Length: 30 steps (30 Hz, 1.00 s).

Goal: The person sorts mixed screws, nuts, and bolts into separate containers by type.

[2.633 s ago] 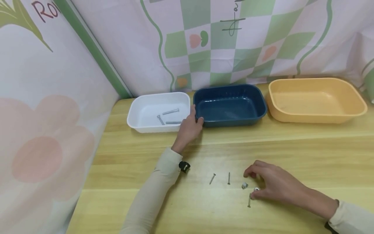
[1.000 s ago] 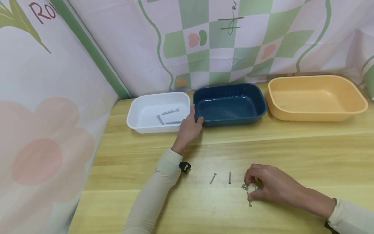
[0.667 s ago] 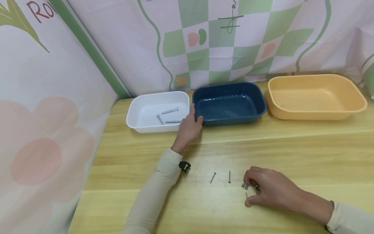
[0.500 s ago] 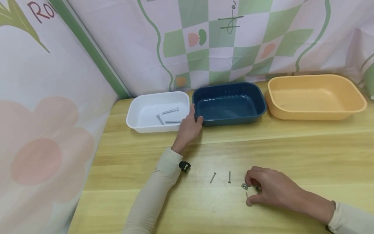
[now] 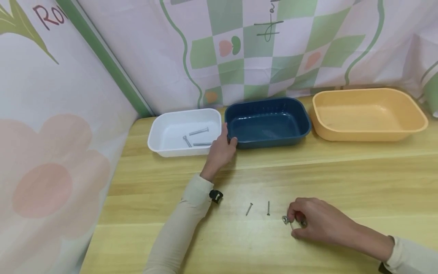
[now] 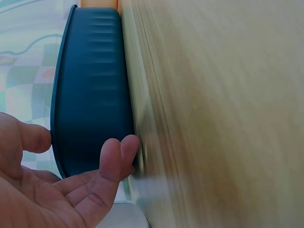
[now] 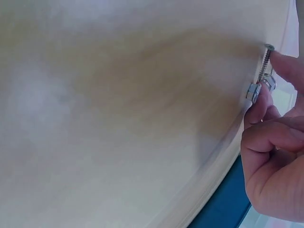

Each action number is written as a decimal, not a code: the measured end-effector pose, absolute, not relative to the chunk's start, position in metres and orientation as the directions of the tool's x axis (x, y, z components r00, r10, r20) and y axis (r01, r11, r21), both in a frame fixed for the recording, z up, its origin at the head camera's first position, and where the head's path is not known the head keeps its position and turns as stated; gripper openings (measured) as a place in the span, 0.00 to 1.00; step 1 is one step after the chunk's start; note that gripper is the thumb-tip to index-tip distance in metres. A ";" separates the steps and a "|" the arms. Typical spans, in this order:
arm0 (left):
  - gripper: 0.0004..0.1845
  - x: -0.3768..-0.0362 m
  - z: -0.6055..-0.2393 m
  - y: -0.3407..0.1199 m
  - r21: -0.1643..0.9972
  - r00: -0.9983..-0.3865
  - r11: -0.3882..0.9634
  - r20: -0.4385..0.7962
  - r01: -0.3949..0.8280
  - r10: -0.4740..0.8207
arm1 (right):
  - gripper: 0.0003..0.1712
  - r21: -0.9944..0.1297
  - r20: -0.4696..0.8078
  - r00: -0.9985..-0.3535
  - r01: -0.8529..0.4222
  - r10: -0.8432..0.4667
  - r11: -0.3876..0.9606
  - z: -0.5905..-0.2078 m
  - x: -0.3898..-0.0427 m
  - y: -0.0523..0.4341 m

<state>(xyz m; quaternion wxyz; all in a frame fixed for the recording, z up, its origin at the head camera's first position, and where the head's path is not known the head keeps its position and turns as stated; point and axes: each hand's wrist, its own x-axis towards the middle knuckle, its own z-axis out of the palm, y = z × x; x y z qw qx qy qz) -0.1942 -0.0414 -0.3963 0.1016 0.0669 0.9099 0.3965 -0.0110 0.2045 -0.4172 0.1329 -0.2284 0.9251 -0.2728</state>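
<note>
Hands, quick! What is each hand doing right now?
Left hand: open, its fingers touch the blue tray.
Right hand: closed, pinching a small screw and nuts.

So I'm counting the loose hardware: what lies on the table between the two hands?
In the head view, two small screws lie between the left hand and the right hand; otherwise bare wood.

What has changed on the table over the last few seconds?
The right hand closed in and now pinches a screw, with two nuts at its fingertips. The left hand has stayed on the blue tray; the two loose screws haven't moved.
</note>
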 end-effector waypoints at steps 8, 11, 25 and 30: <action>0.36 -0.194 -0.399 -0.042 0.733 -0.972 0.678 -0.117 0.054 0.204 | 0.16 -0.540 -0.098 -0.877 -0.350 -0.470 0.765 -0.415 -0.010 0.201; 0.36 -0.194 -0.398 -0.042 0.732 -0.972 0.679 -0.117 0.054 0.204 | 0.16 -0.524 -0.081 -0.884 -0.355 -0.460 0.774 -0.413 -0.009 0.198; 0.36 -0.194 -0.397 -0.041 0.736 -0.971 0.675 -0.127 0.045 0.203 | 0.17 -0.478 -0.039 -0.900 -0.364 -0.434 0.799 -0.416 -0.008 0.194; 0.36 -0.194 -0.398 -0.041 0.738 -0.971 0.673 -0.124 0.047 0.204 | 0.17 -0.476 -0.034 -0.897 -0.373 -0.441 0.796 -0.416 -0.010 0.195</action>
